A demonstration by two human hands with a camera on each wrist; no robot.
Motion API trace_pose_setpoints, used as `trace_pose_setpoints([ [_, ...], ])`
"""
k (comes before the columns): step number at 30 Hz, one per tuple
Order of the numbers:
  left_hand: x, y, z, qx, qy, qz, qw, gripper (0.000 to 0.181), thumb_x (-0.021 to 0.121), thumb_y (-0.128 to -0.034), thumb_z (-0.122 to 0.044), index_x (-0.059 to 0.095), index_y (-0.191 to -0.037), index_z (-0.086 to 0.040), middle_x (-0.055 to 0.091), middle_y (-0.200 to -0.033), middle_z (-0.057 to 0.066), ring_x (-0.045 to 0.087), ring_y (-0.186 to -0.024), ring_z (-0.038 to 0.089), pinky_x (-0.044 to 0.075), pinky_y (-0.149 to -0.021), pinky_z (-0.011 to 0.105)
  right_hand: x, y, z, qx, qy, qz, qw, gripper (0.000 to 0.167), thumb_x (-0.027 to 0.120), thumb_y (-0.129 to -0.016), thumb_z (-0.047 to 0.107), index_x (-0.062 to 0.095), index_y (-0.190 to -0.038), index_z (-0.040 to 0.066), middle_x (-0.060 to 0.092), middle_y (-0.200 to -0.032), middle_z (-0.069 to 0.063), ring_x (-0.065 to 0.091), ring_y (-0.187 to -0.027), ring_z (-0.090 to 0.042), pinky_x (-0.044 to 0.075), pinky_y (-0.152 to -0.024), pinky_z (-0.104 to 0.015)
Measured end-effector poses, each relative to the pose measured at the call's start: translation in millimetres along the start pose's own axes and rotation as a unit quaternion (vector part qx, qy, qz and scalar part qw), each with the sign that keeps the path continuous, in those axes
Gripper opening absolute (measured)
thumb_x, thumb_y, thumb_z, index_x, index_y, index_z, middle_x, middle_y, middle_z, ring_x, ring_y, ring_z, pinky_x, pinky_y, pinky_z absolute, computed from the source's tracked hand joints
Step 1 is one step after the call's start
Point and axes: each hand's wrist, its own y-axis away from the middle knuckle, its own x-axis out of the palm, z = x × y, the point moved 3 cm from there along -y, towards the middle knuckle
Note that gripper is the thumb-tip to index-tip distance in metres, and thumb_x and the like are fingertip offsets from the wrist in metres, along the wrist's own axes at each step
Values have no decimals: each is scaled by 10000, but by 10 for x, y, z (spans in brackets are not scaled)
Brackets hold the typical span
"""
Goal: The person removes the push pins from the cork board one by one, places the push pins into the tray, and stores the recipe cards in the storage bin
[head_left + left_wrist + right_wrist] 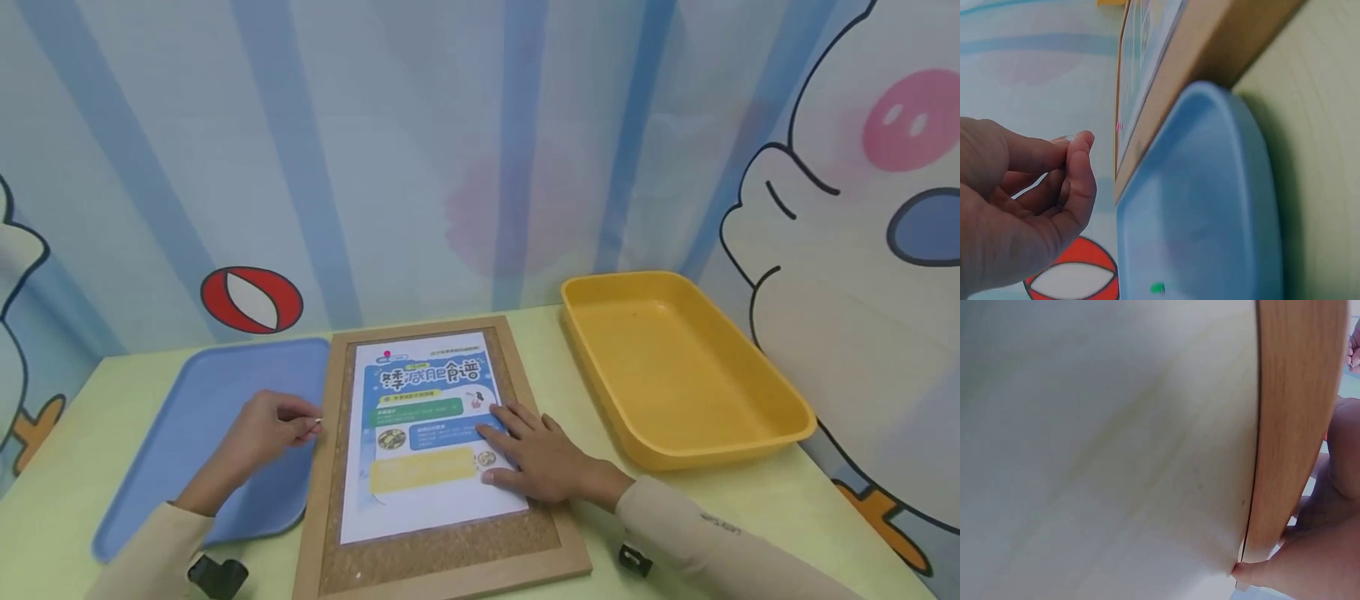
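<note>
My left hand pinches a small clear pushpin between thumb and fingertips, just off the board's left edge and above the blue tray. My right hand rests with fingers spread on the printed sheet, at its lower right side. The sheet lies on a wood-framed cork board. A pink pushpin stands in the sheet's top left corner. In the right wrist view my right hand is only partly visible beside the wooden frame.
A blue tray lies left of the board, with a green pushpin in it. A deep yellow bin stands at the right. Behind the table hangs a printed backdrop with cartoon figures.
</note>
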Motion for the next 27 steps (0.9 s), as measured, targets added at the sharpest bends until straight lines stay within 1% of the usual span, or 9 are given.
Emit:
trace_pose_setpoints([
  [6,-162,98,171,-201,85,49,9997,165,612,-930,27,682,-1035,132,736,-886,168,690,-773,181,585,-662,279,9,8,9,-74,19,-26,10000,697,460,-982,596,306,-1571,257,195,-1675,-83,120,-1553,-354,212,-1139,-707],
  [11,-281,167,290,-408,169,60,9990,157,603,-926,39,663,-1014,154,734,-865,162,670,-741,124,572,-647,256,0,13,10,-52,8,-9,10000,696,451,-985,597,295,-1574,261,175,-1680,-77,105,-1556,-348,204,-1146,-702],
  [18,-425,254,467,-565,207,31,9982,166,632,-914,28,652,-977,180,739,-819,120,639,-678,56,564,-626,250,-34,20,32,-84,-70,-21,9999,689,451,-989,588,316,-1568,240,194,-1673,-100,113,-1551,-367,204,-1141,-711],
  [22,-482,264,571,-598,8,-40,9982,168,646,-903,18,661,-955,177,738,-790,101,633,-656,55,550,-606,240,-34,24,30,-55,-92,-22,9999,691,452,-989,587,314,-1569,239,188,-1675,-97,110,-1552,-365,197,-1144,-710],
  [27,-522,271,675,-853,-329,-129,9957,141,661,-885,8,679,-903,147,714,-729,70,608,-637,82,518,-562,242,-4,19,23,-32,-67,1,10000,697,457,-984,589,301,-1573,250,169,-1681,-84,88,-1557,-354,176,-1152,-707],
])
